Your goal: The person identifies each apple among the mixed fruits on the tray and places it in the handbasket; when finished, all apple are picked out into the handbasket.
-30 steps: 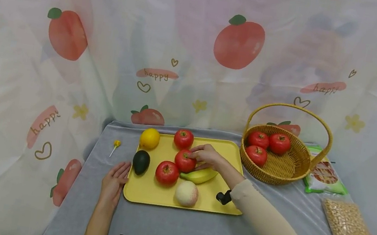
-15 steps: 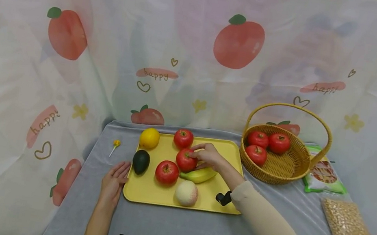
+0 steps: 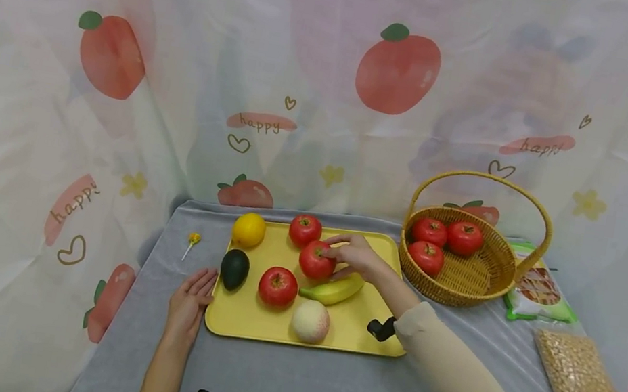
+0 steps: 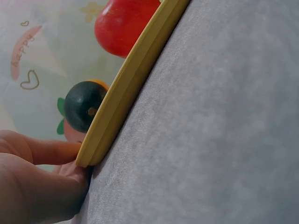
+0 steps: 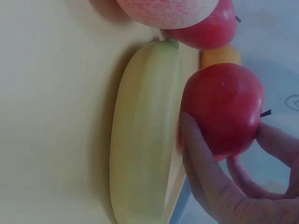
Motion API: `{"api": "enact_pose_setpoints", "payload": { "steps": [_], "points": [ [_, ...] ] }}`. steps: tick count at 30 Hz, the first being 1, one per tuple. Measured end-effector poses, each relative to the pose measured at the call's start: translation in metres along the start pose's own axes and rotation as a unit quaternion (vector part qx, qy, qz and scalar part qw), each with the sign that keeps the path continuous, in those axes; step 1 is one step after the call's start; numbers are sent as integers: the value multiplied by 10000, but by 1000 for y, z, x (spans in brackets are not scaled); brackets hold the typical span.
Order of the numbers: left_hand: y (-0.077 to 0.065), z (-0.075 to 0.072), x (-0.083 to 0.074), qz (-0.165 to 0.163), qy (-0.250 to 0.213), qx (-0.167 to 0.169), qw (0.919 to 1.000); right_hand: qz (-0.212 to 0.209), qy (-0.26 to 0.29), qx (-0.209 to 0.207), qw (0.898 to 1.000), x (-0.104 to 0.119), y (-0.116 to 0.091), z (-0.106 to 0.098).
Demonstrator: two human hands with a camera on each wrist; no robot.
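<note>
Apple point(image 5: 222, 109), roundish, points its stem point(image 5: 266, 113) upward, clamped by the right fingers point(image 5: 205, 158).

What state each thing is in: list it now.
Apple: gripped by right hand
Tray: lying flat, partly filled
Left hand: touching tray edge
Two other apples: resting on tray
Banana: unpeeled
Peach: uncut
Avocado: uncut
Yellow fruit: uncut
Basket: upright, partly filled with apples
Lollipop: lying flat
Green-edged bag: lying flat
Grain bag: lying flat
</note>
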State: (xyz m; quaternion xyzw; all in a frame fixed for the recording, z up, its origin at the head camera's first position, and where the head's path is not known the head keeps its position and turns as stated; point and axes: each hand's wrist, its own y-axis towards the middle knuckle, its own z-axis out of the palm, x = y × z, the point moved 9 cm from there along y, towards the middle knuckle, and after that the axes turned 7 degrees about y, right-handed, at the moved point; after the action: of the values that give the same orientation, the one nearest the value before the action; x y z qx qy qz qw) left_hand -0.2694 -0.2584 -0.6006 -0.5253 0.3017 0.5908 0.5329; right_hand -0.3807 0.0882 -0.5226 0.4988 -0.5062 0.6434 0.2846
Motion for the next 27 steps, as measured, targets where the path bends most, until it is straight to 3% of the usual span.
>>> {"api": "enact_pose_setpoints", "payload": {
  "steps": [14, 27],
  "points": [
    [0, 1, 1, -67, -18, 86, 9999, -196, 8, -89, 9998, 24, -22, -28],
    [0, 0, 1, -43, -77, 49, 9999, -230, -53, -25, 9997, 39, -33, -40]
  ]
}}
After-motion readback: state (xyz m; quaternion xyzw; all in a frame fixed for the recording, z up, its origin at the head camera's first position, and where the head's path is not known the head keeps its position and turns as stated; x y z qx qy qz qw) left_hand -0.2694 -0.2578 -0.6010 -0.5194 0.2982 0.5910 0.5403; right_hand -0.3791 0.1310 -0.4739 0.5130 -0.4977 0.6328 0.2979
